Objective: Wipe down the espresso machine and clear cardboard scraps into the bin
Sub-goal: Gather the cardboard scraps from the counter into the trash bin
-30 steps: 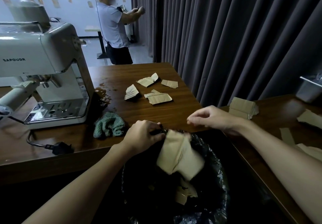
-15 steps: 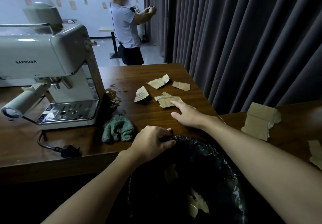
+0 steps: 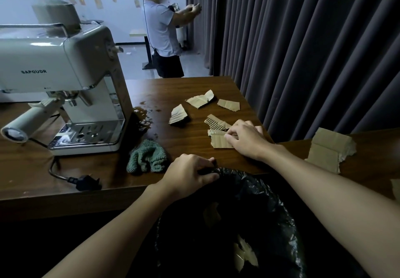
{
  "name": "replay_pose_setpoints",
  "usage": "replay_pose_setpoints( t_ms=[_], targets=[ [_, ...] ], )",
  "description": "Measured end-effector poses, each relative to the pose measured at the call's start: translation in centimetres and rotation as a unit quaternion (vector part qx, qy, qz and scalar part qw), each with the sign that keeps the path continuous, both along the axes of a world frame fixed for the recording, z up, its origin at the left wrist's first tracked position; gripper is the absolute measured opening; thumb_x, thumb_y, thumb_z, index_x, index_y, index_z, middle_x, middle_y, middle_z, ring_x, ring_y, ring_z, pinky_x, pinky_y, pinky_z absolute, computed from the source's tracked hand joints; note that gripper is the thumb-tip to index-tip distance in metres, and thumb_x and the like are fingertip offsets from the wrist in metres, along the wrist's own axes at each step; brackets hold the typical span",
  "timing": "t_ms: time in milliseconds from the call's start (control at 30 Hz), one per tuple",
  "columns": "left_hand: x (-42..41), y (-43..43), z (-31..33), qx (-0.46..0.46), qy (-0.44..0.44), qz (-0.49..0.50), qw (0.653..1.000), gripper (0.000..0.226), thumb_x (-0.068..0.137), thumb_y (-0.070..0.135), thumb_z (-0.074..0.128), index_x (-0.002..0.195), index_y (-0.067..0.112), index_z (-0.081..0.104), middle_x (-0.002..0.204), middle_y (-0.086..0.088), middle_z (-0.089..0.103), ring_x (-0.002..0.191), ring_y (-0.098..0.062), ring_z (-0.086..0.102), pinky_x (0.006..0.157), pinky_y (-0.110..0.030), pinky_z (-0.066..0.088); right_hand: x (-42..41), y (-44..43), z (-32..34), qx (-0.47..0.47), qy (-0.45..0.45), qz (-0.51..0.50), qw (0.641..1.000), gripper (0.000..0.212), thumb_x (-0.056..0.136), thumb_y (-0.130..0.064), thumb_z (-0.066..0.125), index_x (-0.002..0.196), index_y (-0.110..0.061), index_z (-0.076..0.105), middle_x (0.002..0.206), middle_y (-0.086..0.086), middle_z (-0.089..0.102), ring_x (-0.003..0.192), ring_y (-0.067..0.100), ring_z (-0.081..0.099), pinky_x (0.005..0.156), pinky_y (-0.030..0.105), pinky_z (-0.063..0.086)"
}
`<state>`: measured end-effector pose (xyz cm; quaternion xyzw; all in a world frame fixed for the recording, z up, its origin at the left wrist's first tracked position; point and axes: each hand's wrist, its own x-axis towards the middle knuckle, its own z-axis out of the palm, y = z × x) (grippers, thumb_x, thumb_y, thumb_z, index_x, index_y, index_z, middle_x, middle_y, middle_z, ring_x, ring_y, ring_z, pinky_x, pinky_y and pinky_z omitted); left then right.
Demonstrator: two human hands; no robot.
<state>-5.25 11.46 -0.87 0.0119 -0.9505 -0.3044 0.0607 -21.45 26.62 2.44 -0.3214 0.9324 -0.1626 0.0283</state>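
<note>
cardboard scrap (image 3: 220, 140) under right grip (image 3: 246, 138) (flat)

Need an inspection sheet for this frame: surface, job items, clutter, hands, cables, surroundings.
Surface: brown table, dark spill beside the machine.
Job's things: espresso machine at left; green cloth lying unused; five scraps on the table; bin lined black, scraps inside.
Clutter: large cardboard on the right-hand table.
Grippers: left hand grips the bin rim; right hand pinches the nearest scrap.
Cables: plug lying loose, unplugged.
Surroundings: grey curtain; a person with a headset behind.
</note>
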Motion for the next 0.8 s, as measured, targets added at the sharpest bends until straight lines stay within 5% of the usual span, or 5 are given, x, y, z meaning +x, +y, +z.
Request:
replay_pose_setpoints(
  t_ms=[200, 467, 600, 733, 800],
  targets=[
    [0.1, 0.0, -0.2, 0.009, 0.000, 0.000, 1.000, 0.041, 0.085, 0.053, 0.071, 0.119, 0.031, 0.072, 0.127, 0.013, 0.069, 0.113, -0.009, 0.067, 0.093, -0.039, 0.055, 0.3, 0.8, 0.2, 0.019, -0.006, -0.003, 1.000, 0.026, 0.092, -0.052, 0.054, 0.100, -0.029, 0.062, 0.121, -0.004, 0.054, 0.122, 0.020, 0.043, 0.104, 0.046, 0.024],
    [-0.1, -0.2, -0.1, 0.033, -0.012, -0.003, 0.999, 0.034, 0.083, 0.047, 0.075, 0.114, 0.031, 0.075, 0.129, 0.021, 0.065, 0.116, -0.001, 0.063, 0.097, -0.036, 0.054, 0.9, 1.7, 0.4, -0.036, -0.125, -0.036, 0.991, 0.059, 0.080, -0.039, 0.075, 0.130, -0.026, 0.045, 0.119, -0.004, 0.050, 0.112, 0.015, 0.048, 0.101, 0.040, 0.038],
    [0.4, -1.0, 0.1, 0.080, -0.017, -0.006, 0.997, 0.035, 0.084, 0.036, 0.078, 0.116, 0.023, 0.076, 0.130, 0.015, 0.066, 0.118, 0.004, 0.060, 0.104, -0.029, 0.050, 1.5, 2.4, 1.9, -0.118, -0.185, -0.028, 0.975, 0.033, 0.084, -0.016, 0.071, 0.114, -0.020, 0.058, 0.112, 0.002, 0.058, 0.093, 0.010, 0.056, 0.069, 0.024, 0.048],
    [1.0, -1.6, 0.3, 0.128, -0.022, 0.000, 0.992, 0.030, 0.084, 0.030, 0.080, 0.113, 0.021, 0.077, 0.124, 0.015, 0.069, 0.110, 0.006, 0.064, 0.101, -0.027, 0.052, 3.2, 3.9, 4.6, -0.210, -0.379, 0.027, 0.901, 0.027, 0.089, -0.006, 0.064, 0.114, -0.013, 0.059, 0.112, 0.011, 0.068, 0.099, 0.020, 0.067, 0.078, 0.032, 0.057],
    [1.0, -1.6, 0.2, 0.151, -0.017, -0.007, 0.988, 0.026, 0.083, 0.026, 0.081, 0.109, 0.022, 0.079, 0.116, 0.016, 0.072, 0.106, 0.007, 0.065, 0.100, -0.027, 0.052, 3.9, 4.4, 5.9, -0.165, -0.443, 0.097, 0.876, 0.030, 0.089, -0.008, 0.065, 0.119, -0.012, 0.061, 0.112, 0.009, 0.071, 0.102, 0.021, 0.068, 0.083, 0.033, 0.056]
  ],
)
